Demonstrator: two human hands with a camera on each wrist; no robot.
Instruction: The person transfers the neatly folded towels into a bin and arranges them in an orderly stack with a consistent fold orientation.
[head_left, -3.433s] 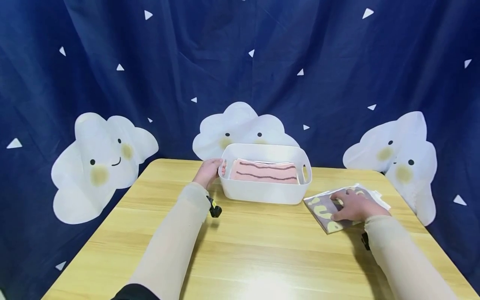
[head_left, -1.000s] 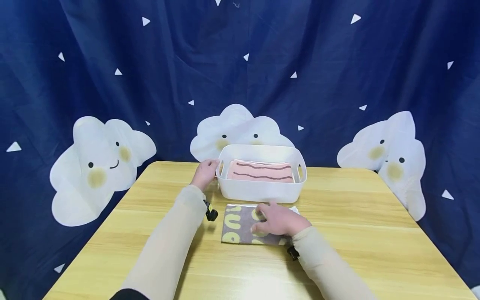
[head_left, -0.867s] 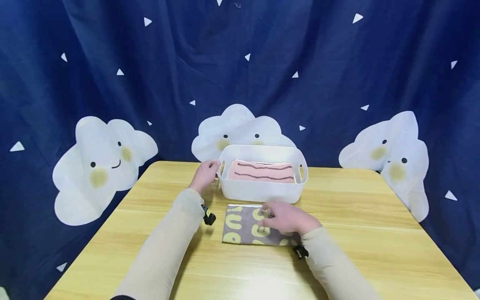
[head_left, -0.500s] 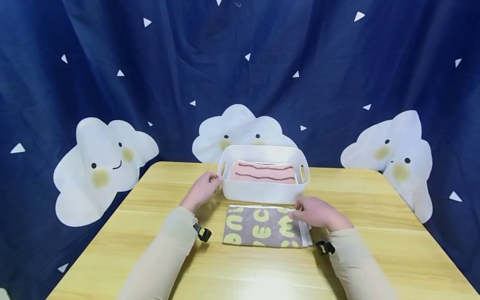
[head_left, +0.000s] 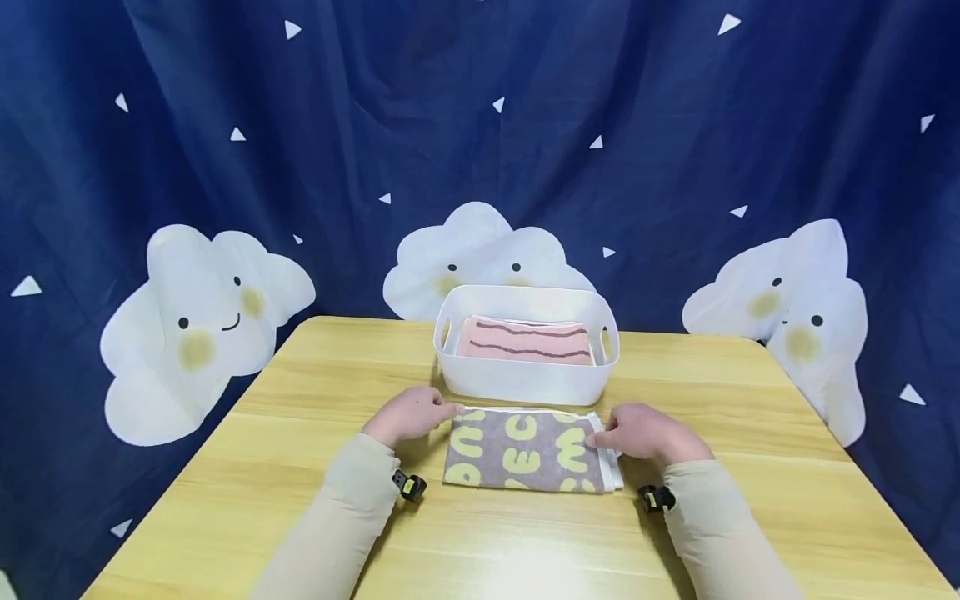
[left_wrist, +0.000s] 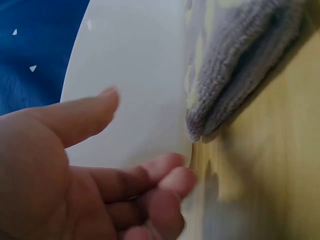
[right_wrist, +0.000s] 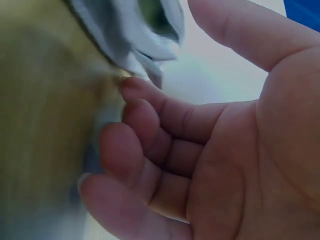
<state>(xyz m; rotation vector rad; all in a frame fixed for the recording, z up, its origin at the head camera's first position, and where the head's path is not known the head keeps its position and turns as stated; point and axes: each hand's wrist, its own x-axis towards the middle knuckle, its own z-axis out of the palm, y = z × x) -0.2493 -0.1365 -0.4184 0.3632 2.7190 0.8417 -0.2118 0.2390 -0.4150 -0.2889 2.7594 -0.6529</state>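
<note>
A folded grey-brown towel (head_left: 542,473) with yellow letters lies flat on the table, its white edges showing at the right end and back. My left hand (head_left: 411,414) is at its back left corner. In the left wrist view the left thumb (left_wrist: 92,115) and fingers stand apart beside the folded terry corner (left_wrist: 220,75). At the right end is my right hand (head_left: 651,433), thumb over the white edge in the head view. The right wrist view shows its index fingertip (right_wrist: 134,87) right at the towel's edge, with the thumb spread away.
Just behind the towel stands a white plastic basket (head_left: 525,383) with handle holes. Inside it lies folded pink cloth (head_left: 528,342) with dark wavy stripes. A blue curtain (head_left: 345,125) with clouds hangs behind the wooden table (head_left: 480,533).
The right hand brought the towel from the right to the front of the basket, then slid to its right end. The left hand let go of the basket handle and came down to the towel's left corner.
</note>
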